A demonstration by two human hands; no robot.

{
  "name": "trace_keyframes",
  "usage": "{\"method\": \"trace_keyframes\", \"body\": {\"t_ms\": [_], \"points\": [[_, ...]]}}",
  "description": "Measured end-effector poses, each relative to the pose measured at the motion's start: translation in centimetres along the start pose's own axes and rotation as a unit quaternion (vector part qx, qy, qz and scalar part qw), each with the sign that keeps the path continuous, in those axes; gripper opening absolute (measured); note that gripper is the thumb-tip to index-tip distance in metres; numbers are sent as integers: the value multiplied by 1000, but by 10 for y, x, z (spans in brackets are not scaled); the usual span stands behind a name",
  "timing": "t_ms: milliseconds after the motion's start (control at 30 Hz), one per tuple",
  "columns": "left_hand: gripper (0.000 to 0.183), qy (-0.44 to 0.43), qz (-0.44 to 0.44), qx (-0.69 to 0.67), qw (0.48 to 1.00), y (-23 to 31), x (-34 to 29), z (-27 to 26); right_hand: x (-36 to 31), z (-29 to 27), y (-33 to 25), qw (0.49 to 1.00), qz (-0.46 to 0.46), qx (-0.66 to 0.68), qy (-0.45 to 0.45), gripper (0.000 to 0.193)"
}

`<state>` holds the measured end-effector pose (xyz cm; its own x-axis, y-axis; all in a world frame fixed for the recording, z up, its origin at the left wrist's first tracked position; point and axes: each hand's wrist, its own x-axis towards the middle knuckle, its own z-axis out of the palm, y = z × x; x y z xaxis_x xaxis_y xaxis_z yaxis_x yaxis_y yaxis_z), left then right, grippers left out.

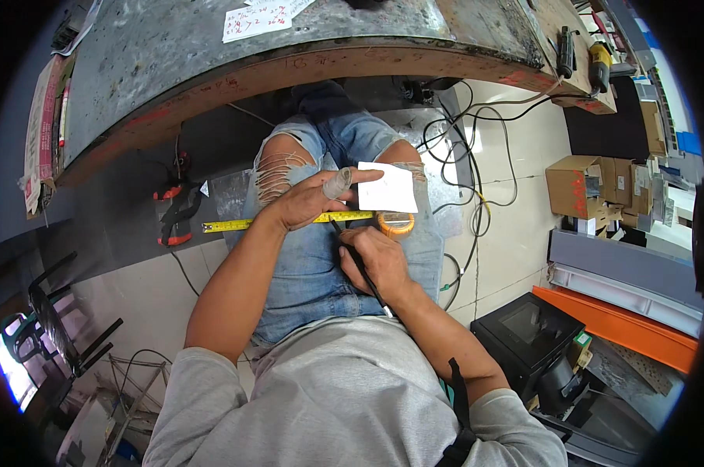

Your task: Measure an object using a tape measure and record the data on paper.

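The person wore a grey short-sleeved T-shirt [340, 389], knee-ripped blue jeans [293, 268], a black strap [460, 397], and a whitish wrap [338, 184] on one of the left fingers [367, 177].

The tape measure [348, 216] extends leftward across the lap [297, 268], paper sheet [388, 189] just beyond its case [396, 225]; the workbench [196, 50] stands ahead, power tool [177, 212] at left, cardboard boxes [574, 187] at right.

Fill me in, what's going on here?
A seated person has a yellow tape pulled out across their jeans, its orange case lying near the right hand. That hand grips a black pen-like tool, tip close to the tape. The left hand is at the tape, fingers reaching toward a white paper; whether it grips either is unclear.
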<state>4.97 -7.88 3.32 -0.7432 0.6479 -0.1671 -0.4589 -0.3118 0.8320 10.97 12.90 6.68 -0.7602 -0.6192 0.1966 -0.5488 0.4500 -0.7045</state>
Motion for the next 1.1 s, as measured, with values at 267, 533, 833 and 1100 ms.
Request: {"method": "trace_keyframes", "body": {"t_ms": [267, 533, 833, 1100], "points": [[100, 0, -1, -19, 1000, -6, 1, -3, -1, 0, 1, 1000, 2, 11, 8, 19], [100, -4, 25, -12, 1000, -6, 1, -2, -2, 1, 3, 1000, 7, 6, 1, 19], [102, 7, 36, -10, 999, -5, 1, -1, -1, 0, 1, 1000, 15, -1, -10, 18], [101, 10, 5, 0, 1000, 0, 1, 0, 0, 1, 1, 1000, 13, -2, -3, 19]]}}
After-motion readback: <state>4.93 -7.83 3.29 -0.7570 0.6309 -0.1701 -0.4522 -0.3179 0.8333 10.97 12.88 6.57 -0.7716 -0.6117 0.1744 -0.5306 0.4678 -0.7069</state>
